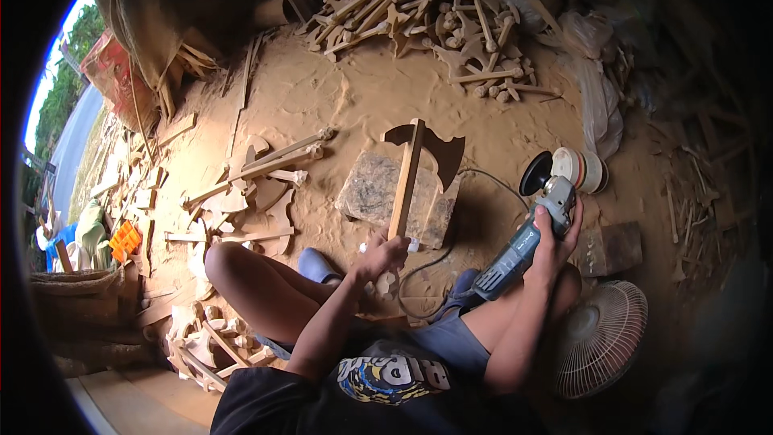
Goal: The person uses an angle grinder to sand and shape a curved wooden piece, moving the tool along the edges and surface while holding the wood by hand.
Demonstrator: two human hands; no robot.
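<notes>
My left hand (382,255) is closed round the lower end of a wooden toy axe (408,173). The axe stands out away from me, its pale square handle leaning slightly right and its dark curved blade at the far end. Behind it sits a worn rough block (366,189); whether the axe touches it I cannot tell. Over to the right, my right hand (555,238) grips an angle grinder (515,256) with a blue-grey body. A round black pad (535,173) sits at its head, apart from the axe blade. The grinder's cord loops behind the block.
Piles of wooden axes and handles (386,0) lie at the far side, with more axe pieces (250,185) to the left. Stacked round discs (580,171) stand beyond the grinder. A caged fan (602,338) is close on my right. Sawdust (298,89) covers the floor.
</notes>
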